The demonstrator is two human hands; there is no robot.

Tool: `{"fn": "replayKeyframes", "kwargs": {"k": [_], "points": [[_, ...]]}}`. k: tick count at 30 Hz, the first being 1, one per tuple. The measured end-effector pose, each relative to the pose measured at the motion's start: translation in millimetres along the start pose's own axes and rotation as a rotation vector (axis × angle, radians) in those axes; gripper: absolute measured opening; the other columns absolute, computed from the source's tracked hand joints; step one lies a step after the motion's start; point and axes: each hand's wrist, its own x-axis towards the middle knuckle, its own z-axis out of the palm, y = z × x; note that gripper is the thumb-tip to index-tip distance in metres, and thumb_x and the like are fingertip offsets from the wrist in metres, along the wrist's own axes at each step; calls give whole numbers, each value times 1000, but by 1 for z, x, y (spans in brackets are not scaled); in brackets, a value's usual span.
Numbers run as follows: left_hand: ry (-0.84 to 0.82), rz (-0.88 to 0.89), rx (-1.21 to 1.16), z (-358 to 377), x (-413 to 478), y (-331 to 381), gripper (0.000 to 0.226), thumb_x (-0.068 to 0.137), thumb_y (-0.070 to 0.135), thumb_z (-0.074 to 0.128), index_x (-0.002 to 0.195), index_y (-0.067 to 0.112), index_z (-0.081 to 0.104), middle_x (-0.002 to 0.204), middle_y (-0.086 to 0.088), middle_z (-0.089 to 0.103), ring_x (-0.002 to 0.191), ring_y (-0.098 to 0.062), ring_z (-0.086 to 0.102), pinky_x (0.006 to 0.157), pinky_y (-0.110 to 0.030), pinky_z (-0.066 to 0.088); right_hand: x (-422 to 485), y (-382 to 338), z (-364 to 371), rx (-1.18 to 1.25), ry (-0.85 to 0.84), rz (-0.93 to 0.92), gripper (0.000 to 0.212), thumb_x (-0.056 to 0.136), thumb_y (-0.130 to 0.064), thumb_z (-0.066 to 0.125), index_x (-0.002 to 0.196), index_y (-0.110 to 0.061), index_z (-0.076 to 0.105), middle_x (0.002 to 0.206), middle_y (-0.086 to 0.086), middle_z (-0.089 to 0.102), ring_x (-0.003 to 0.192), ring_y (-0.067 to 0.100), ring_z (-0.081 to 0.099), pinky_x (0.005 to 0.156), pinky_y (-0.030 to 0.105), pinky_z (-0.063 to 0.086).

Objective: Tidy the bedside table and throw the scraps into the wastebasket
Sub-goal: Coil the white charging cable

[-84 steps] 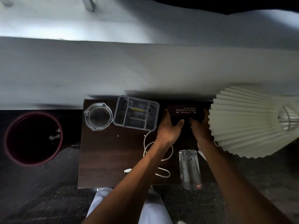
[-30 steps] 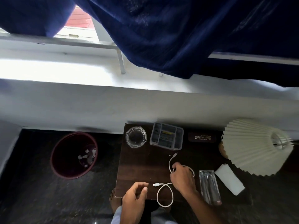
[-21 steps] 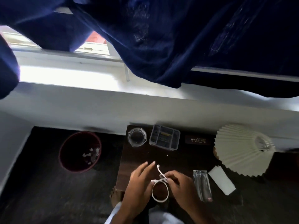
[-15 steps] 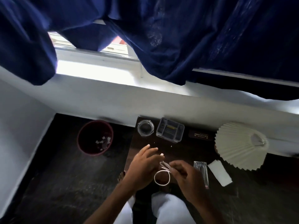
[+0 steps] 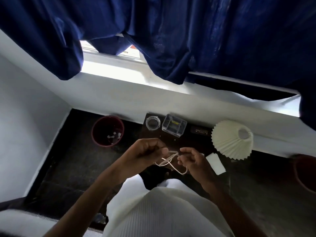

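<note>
Since the earlier frame, the white cable (image 5: 168,160) has been lifted to the frame's centre, above the bedside table (image 5: 188,142), pinched between the curled left hand (image 5: 147,153) and right hand (image 5: 192,159).

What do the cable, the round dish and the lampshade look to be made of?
Cable: thin, white, flexible, probably plastic-sheathed; it bends in loose loops between the left hand and right hand. Dish: clear, thick-walled, likely glass; the dark table shows through. Lampshade: cream, matte, sharply pleated, paper or stiff fabric; I cannot tell which.
</note>
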Motion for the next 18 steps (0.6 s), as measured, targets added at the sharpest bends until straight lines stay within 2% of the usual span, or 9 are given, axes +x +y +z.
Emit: {"fn": "replayKeyframes", "kwargs": {"k": [2, 5, 7, 8, 11, 13, 15, 16, 18], "points": [[-19, -18, -48, 6, -12, 20, 24, 99, 22, 60, 78, 18, 69, 62, 8, 52, 53, -2, 43, 51, -13, 35, -8, -2, -4, -165, -89, -55, 18, 97, -17, 62, 113, -19, 68, 100, -4, 76, 90, 7, 73, 82, 24, 60], [-39, -21, -39, 6, -27, 36, 37, 94, 28, 60, 84, -7, 65, 66, 0, 49, 59, -8, 42, 56, -15, 34, -26, -14, -9, -328, -112, -170, 26, 97, -9, 58, 119, -18, 68, 116, -10, 70, 106, 0, 65, 95, 19, 53], [-41, 7, -38, 3, -35, 47, 30, 95, 24, 58, 80, -1, 66, 59, 16, 51, 53, 5, 42, 54, -6, 34, -41, -28, -12, -273, -112, -248, 42, 90, 3, 60, 123, -23, 65, 125, -15, 66, 116, -5, 58, 107, 25, 47], [-46, 21, -41, 0, -37, 50, 25, 96, 21, 57, 78, 5, 65, 56, 21, 51, 49, 7, 43, 53, -3, 34, -50, -35, -15, -198, -148, -278, 48, 87, 2, 62, 125, -27, 64, 130, -17, 64, 123, -3, 56, 110, 26, 44], [-10, 38, -110, -12, -41, 58, 33, 101, 23, 58, 76, 2, 58, 55, 22, 48, 47, 6, 41, 50, -6, 33, -77, -59, -13, -65, -331, -362, 48, 89, -18, 68, 135, -28, 58, 141, -16, 58, 135, 3, 50, 111, 26, 42], [9, 39, -210, -23, -42, 63, 34, 102, 20, 54, 75, 1, 53, 54, 20, 51, 46, 8, 46, 50, -5, 38, -88, -74, -2, -121, -278, -409, 38, 94, -27, 66, 132, -26, 61, 137, -15, 61, 129, 1, 55, 106, 30, 49], [14, 20, -262, -33, -42, 70, 30, 100, 20, 51, 73, 7, 54, 54, 17, 50, 48, 5, 47, 53, -7, 42, -92, -92, 14, -107, -170, -460, 22, 96, -22, 63, 117, -23, 68, 124, -9, 69, 117, 5, 64, 98, 33, 55], [-3, 20, -225, -37, -41, 72, 31, 101, 22, 52, 72, 11, 56, 55, 13, 48, 49, 1, 44, 54, -9, 40, -93, -99, 21, -36, -118, -467, 16, 96, -17, 62, 108, -25, 69, 114, -4, 73, 109, 8, 68, 92, 34, 57], [-143, 41, -92, -47, -44, 74, 32, 102, 25, 53, 72, 21, 62, 56, 8, 47, 51, -6, 40, 55, -14, 36, -94, -111, 35, 202, 18, -442, 21, 95, -8, 63, 93, -27, 70, 100, 3, 76, 92, 14, 74, 80, 31, 58]]}}
